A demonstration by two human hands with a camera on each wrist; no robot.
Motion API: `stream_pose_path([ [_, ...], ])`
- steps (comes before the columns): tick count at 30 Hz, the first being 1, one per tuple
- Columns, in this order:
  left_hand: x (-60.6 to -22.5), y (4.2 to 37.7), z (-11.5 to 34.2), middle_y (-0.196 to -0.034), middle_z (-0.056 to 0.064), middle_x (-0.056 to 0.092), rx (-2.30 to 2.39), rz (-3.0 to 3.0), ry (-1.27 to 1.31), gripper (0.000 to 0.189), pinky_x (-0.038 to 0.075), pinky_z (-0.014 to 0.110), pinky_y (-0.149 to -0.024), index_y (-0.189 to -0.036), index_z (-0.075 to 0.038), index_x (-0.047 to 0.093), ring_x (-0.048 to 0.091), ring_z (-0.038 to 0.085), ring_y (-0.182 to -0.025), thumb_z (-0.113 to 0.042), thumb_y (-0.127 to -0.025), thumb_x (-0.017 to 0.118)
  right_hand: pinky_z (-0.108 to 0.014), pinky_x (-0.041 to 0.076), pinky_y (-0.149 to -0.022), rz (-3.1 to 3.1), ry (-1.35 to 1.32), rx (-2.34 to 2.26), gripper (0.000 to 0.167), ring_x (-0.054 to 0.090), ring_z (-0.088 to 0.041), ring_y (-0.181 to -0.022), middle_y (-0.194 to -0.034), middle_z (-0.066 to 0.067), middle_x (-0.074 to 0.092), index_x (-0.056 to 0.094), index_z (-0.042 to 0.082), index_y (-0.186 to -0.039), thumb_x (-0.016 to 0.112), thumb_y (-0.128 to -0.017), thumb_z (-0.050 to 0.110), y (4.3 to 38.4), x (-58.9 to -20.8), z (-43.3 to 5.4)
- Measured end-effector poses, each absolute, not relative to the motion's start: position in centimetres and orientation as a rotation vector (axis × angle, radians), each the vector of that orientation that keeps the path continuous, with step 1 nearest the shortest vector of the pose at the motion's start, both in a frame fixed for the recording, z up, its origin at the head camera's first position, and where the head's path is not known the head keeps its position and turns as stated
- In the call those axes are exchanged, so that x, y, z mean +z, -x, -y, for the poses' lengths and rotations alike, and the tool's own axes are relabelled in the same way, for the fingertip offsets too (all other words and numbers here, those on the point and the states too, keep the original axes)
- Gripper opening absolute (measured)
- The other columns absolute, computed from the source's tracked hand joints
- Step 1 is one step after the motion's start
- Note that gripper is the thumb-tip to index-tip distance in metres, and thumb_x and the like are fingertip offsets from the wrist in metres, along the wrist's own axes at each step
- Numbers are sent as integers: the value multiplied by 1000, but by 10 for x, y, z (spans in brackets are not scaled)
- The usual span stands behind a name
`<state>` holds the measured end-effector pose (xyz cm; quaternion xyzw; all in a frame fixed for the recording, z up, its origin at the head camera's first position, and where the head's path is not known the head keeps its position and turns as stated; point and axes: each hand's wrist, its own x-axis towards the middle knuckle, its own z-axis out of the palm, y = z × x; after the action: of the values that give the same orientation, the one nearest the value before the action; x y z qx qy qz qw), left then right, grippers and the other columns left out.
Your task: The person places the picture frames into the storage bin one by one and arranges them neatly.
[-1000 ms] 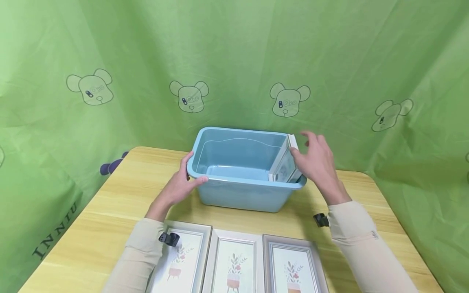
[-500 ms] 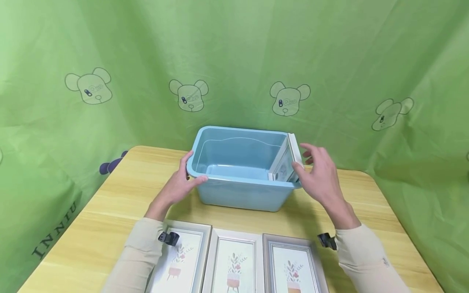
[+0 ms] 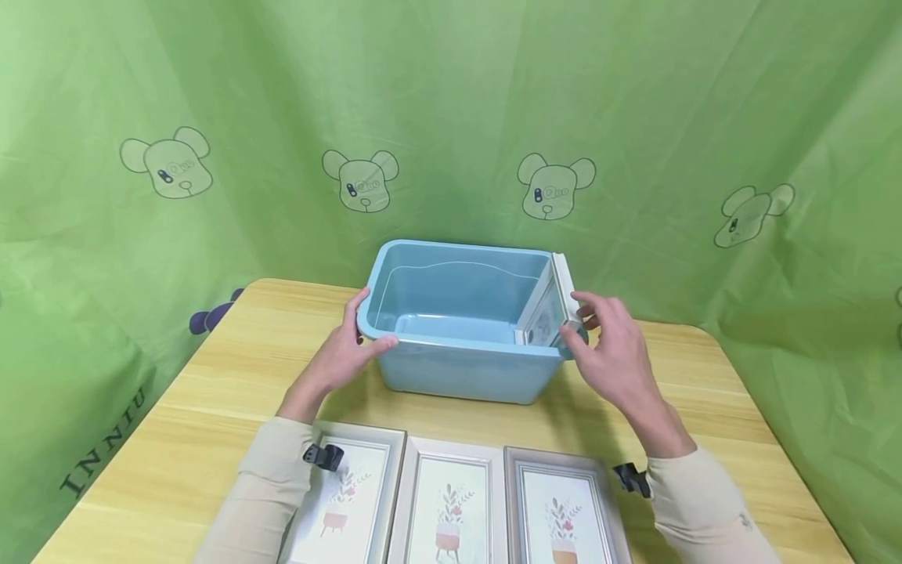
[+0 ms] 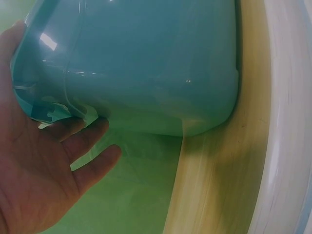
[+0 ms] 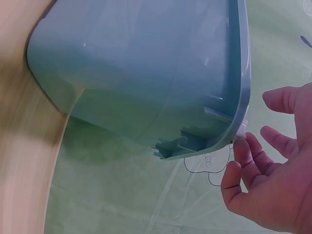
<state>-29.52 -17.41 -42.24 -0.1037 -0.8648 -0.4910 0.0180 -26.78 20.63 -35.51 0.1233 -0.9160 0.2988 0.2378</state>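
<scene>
A light blue plastic tub stands on the table. My left hand grips its left rim, with the thumb along the front lip and fingers round the outside; in the left wrist view the left hand has its lower fingers off the wall. At the tub's right end, a white picture frame stands on its side, leaning against the wall. My right hand is beside it, fingers loosely bent at the frame's upper edge. In the right wrist view, the right hand has fingertips at the rim corner and its thumb apart.
Three picture frames with potted-plant prints lie in a row in front: a left frame, a middle frame and a right frame. The wooden table has a green curtain close behind it.
My right hand has shifted back toward me, then its fingers came in to the upper edge of the white picture frame. The left hand has kept its place on the tub.
</scene>
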Motion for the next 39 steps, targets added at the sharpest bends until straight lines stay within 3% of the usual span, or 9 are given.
stream_pose_path([
  [18, -422, 294, 175, -150, 23, 40, -1515, 2691, 327, 101, 35, 55, -113, -154, -37, -1, 42, 35, -138, -57, -82, 68, -24, 38, -71, 2353, -495, 814, 43, 56, -19, -81, -101, -11, 58, 62, 4, -122, 72, -80, 5, 248, -376, -207],
  [32, -424, 293, 173, -150, 23, 39, -1533, 2678, 341, 103, 36, 55, -112, -155, -34, 0, 42, 36, -137, -57, -82, 68, -14, 39, -63, 2323, -600, 765, 37, 54, -13, -83, -98, -4, 60, 68, 7, -112, 75, -76, 1, 236, -392, -211],
  [39, -422, 292, 174, -150, 24, 40, -1528, 2672, 346, 101, 37, 55, -112, -154, -35, 0, 43, 37, -137, -57, -83, 68, -13, 39, -66, 2277, -664, 759, 30, 54, -13, -82, -94, -4, 59, 70, 8, -103, 75, -75, -1, 234, -400, -213],
])
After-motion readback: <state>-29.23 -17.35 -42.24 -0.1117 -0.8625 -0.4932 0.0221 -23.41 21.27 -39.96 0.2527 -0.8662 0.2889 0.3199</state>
